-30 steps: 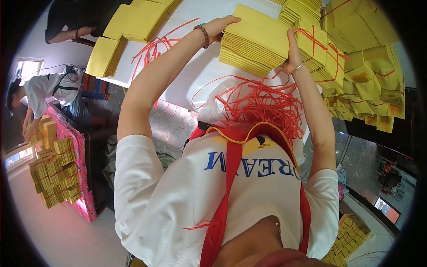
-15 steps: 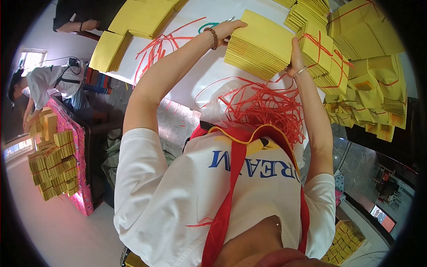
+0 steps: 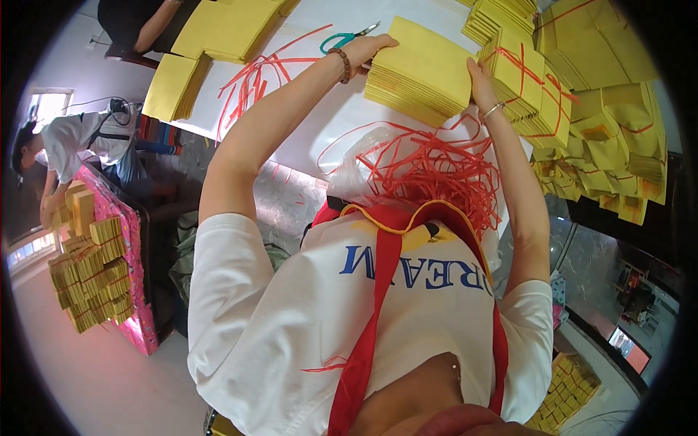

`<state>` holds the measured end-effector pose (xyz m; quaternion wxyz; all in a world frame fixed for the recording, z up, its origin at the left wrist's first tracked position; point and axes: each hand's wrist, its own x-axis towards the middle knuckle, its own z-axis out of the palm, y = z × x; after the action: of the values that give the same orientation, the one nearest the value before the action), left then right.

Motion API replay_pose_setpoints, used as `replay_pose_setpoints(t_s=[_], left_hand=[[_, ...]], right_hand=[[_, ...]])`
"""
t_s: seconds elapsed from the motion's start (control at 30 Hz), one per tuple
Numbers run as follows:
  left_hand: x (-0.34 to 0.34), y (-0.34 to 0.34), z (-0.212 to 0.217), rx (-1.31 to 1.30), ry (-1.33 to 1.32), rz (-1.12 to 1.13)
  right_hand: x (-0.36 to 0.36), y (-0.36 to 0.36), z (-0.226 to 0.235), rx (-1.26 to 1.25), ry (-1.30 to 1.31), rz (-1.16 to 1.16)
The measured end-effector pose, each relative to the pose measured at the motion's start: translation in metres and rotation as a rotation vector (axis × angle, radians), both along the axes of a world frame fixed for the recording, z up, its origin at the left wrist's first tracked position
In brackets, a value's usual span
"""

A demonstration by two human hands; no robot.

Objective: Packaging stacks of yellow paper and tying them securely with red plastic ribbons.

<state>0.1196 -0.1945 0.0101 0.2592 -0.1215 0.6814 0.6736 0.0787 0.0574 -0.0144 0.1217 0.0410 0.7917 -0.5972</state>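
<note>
A thick stack of yellow paper envelopes (image 3: 423,64) lies on the white tabletop, its layered edges turned toward me. My left hand (image 3: 366,52) grips its left end, the fingers partly hidden behind it. At the right end, my right hand (image 3: 482,86) presses on the stack, with the thumb up along its side. Scissors with green handles (image 3: 338,41) lie just beyond my left wrist. Right beside my right hand sits another yellow stack tied crosswise with red strip (image 3: 520,81). Between my forearms, close to my apron, is a tangled heap of red plastic strips (image 3: 436,171).
Loose red strips (image 3: 253,81) are spread left of my left forearm, near more yellow stacks (image 3: 222,30). Tied yellow bundles (image 3: 614,138) crowd the right side. Someone in a white shirt (image 3: 80,142) bends over a pink-covered table (image 3: 138,291) at far left; another person's arm (image 3: 154,27) shows behind.
The envelope stack and both my hands have shifted slightly left. More of the scissors shows beside my left hand. The other person's arm at the upper left has moved.
</note>
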Motion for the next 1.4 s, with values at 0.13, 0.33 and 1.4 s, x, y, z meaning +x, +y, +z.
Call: replay_pose_setpoints(t_s=[0.13, 0.33, 1.4], left_hand=[[0.003, 0.010, 0.002, 0.023, 0.052, 0.085], [-0.003, -0.002, -0.007, 0.209, 0.002, 0.024], [0.184, 0.033, 0.031, 0.508, 0.260, -0.050]], right_hand=[[0.000, 0.000, 0.004, 0.445, 0.694, 0.027], [0.048, -0.033, 0.098, 0.801, 0.479, 0.676], [0.030, -0.020, 0.081, 0.693, 0.664, 0.799]])
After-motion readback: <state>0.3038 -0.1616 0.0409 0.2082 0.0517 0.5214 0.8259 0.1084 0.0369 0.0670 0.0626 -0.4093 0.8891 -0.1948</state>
